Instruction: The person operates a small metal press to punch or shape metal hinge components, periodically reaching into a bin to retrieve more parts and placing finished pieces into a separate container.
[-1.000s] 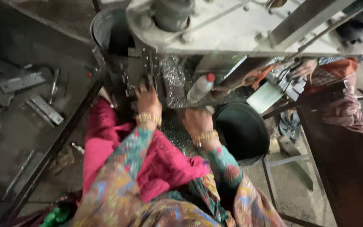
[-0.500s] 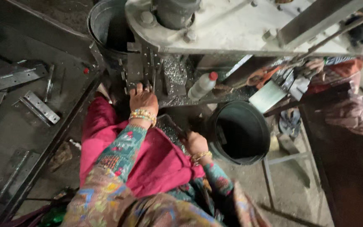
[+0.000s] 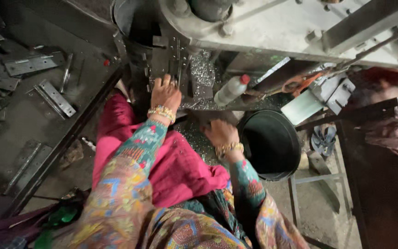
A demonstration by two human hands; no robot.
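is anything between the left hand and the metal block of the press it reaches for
Nothing visible does: the left hand already rests its fingers against the grey metal block of the press. The right hand lies lower, on the shiny metal shavings.

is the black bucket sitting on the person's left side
No, the black bucket stands on the person's right, just beyond the right hand, while the left hand reaches up to the metal machine.

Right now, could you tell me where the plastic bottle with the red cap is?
In the head view, the bottle lies tilted under the machine's grey frame, up and right of the right hand, just above the black bucket.
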